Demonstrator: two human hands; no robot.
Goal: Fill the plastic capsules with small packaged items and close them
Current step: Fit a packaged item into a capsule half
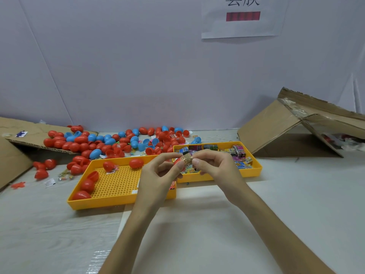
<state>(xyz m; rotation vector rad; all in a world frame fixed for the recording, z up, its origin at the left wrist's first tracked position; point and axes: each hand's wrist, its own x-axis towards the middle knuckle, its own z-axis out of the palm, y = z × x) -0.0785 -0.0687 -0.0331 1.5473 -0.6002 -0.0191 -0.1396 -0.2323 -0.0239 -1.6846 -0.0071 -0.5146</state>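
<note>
L hand (158, 176) grips red capsule (177, 162); R hand (214, 167) pinches striped packet (187, 158) at its mouth. Few closed capsules (136, 162) in tray (118, 203); pile (83, 139) behind prob. unfilled.

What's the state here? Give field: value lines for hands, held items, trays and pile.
left hand: grips red capsule
right hand: pinches brown packet at the capsule's opening
capsule state: not yet closed
near tray: several red capsules on its pegged floor
far tray: assorted small packets
loose pile: red and blue capsules behind the trays
</note>
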